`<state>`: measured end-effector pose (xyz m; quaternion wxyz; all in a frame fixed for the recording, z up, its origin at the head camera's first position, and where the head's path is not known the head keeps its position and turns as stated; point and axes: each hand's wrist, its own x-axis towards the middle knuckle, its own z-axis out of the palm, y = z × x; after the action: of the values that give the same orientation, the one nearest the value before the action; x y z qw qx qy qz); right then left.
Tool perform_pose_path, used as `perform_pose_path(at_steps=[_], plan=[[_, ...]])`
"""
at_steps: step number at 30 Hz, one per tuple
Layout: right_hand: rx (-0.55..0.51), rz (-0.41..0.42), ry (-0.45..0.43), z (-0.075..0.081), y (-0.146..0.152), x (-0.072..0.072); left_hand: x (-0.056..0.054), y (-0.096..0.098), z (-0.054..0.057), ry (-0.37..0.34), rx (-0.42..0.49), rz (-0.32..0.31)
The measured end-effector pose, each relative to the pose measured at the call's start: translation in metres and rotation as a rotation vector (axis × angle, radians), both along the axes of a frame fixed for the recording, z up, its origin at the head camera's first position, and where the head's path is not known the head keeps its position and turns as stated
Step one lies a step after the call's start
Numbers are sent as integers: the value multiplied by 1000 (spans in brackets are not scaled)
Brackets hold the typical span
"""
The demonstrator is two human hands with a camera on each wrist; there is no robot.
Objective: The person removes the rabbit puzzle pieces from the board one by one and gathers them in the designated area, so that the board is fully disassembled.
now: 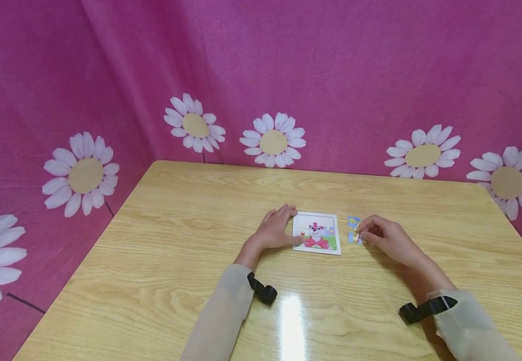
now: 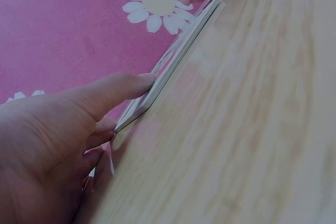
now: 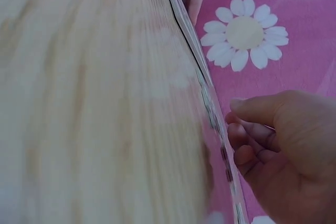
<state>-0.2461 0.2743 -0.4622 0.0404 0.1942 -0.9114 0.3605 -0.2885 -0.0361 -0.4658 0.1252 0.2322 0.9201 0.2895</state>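
A square picture puzzle in a white frame (image 1: 317, 245), showing a red and white cartoon animal, lies on the table. My left hand (image 1: 274, 231) rests at its left edge. The left thumb (image 2: 139, 83) lies on top of the frame, with the other fingers around its far left corner. To the right of the frame lie loose blue puzzle pieces (image 1: 351, 237), seen edge-on in the right wrist view. Over them is my right hand (image 1: 389, 240), its thumb and bent fingers close together at the pieces. Whether a piece is between those fingertips is hard to make out.
The wooden table (image 1: 175, 240) stands against a pink curtain (image 1: 333, 75) with large white flowers. A bright light reflection (image 1: 291, 326) shows on the front of the tabletop. Each wrist wears a black camera strap (image 1: 428, 308) over a pale sleeve.
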Motion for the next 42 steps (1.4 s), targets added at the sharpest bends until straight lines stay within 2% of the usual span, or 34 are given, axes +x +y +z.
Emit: perform_pose_path(at_steps=[7,14,23,29,42], plan=[[16,15,-18,3,-22,-7,1,-1,1,-7,8,-4],[3,68,-76,6,-46,-14,2,0,2,-3,6,-2],[51,132,-117,9,-74,-21,3,1,4,10,0,-9],[94,137,-158,11,-80,-24,3,1,4,11,1,-8],[80,159,-260,10,-83,-37,2,0,3,6,-10,6]])
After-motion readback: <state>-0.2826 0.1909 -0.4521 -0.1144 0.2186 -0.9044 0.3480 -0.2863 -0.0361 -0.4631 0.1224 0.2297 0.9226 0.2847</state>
